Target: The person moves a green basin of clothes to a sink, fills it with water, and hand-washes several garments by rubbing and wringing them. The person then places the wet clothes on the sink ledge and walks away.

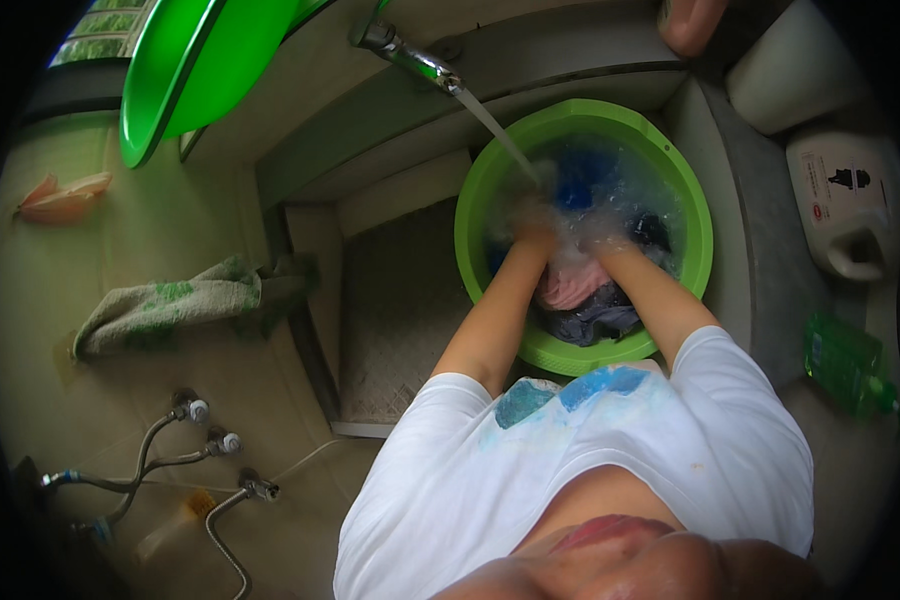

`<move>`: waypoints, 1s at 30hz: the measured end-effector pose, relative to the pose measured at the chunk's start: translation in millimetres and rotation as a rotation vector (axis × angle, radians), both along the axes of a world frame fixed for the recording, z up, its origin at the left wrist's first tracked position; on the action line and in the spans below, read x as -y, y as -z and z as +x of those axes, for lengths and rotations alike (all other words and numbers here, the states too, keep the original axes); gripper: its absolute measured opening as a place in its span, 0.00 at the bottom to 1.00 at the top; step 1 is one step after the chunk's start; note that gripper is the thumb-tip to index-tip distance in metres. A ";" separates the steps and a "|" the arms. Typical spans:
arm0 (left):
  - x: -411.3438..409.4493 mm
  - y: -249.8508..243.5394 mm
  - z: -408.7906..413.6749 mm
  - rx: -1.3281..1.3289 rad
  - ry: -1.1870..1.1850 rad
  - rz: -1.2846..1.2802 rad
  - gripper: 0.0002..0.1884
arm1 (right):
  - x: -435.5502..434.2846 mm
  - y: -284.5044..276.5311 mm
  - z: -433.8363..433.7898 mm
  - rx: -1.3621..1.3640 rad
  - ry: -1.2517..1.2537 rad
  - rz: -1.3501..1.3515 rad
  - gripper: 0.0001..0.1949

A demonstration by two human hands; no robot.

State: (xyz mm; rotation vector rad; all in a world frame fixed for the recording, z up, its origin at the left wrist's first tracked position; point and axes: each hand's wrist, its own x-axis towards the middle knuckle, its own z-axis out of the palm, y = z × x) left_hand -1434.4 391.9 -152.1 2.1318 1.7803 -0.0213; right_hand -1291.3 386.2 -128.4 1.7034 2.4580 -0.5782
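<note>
A round light-green plastic basin (472, 255) holds sudsy water and wet clothes. My left hand (607, 232) and my right hand (532, 221) are both down in the water, blurred by splashes, so their fingers cannot be made out. Pink cloth (572, 283) lies just below and between my hands, beside dark grey cloth (592, 321). Blue fabric (576, 180) is under the water beyond them. From a chrome faucet (424, 66) a stream of water falls into the basin close to my right hand.
A bare stretch of sink floor (397, 315) shows left of the basin. On the right are a white handled jug (840, 195) and a green bottle (844, 364). A bright green basin (210, 67), a hanging towel (172, 304) and hoses with valves (139, 457) are at the left.
</note>
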 end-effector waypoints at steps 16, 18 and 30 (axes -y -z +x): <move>90.5 -170.1 -67.0 0.826 -0.231 0.303 0.16 | 77.6 -118.6 91.7 -0.926 0.570 0.064 0.11; 88.8 -196.5 -69.0 1.032 -0.278 0.267 0.14 | 79.9 -146.8 97.7 -0.993 0.517 0.279 0.09; 61.1 -244.4 -87.7 1.312 -0.426 0.217 0.10 | 67.2 -250.0 90.7 -1.438 0.537 0.457 0.02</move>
